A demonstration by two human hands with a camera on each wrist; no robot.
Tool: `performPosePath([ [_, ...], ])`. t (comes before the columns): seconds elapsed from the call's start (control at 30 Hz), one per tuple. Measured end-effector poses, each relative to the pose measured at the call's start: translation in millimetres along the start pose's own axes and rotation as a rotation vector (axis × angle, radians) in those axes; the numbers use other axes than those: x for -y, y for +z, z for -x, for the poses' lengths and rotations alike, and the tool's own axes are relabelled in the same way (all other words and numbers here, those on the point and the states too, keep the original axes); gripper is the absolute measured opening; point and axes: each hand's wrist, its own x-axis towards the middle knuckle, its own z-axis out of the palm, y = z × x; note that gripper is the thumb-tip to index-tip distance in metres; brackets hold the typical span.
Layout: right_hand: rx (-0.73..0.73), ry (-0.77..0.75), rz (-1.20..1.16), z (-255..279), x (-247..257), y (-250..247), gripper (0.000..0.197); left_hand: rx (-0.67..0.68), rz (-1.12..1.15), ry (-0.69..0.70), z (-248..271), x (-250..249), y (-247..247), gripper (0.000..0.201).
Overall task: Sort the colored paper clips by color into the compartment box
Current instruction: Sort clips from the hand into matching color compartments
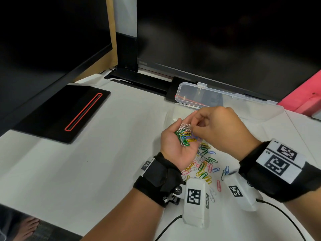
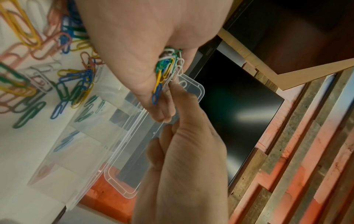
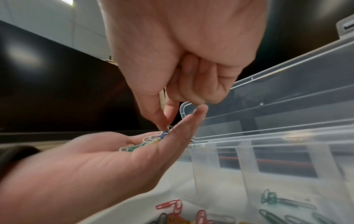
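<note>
My left hand (image 1: 173,138) lies palm up over the table and carries a bunch of paper clips (image 1: 185,134) in white, green, yellow and blue. My right hand (image 1: 192,126) reaches down into that palm, thumb and forefinger pinching one clip (image 3: 165,133) at the bunch's top. In the left wrist view the bunch (image 2: 168,71) sits against the palm. The clear compartment box (image 1: 225,101) stands open just behind both hands, lid tilted back; its dividers (image 3: 247,159) show. A loose pile of coloured clips (image 1: 205,164) lies on the white table under my wrists.
A black pad with a red-edged slot (image 1: 60,112) lies at the left. Dark monitors stand along the back, and a pink object (image 1: 305,96) is at the far right. A black cable (image 1: 286,216) runs from my right wrist. Green clips (image 3: 272,198) show through the box wall.
</note>
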Motion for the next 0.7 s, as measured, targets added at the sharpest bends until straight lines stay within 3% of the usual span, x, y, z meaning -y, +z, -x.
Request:
performPosePath([
  [0.23, 0.197, -0.102, 0.114, 6.9, 7.1, -5.9, 0.004, -0.039, 0.052, -0.016, 4.5, -6.5, 1.3, 0.048],
  [0.43, 0.258, -0.088, 0.315, 8.2, 9.2, -11.9, 0.019, -0.055, 0.024, -0.011, 4.0, -5.6, 0.8, 0.049],
  [0.6, 0.272, -0.062, 0.230, 6.3, 5.9, -9.3, 0.004, -0.042, 0.065, -0.021, 5.2, -6.2, 2.3, 0.048],
  [0.7, 0.263, -0.006, 0.012, 6.2, 4.1, -12.1, 0.014, -0.028, 0.091, -0.008, 5.7, -6.3, 4.6, 0.047],
])
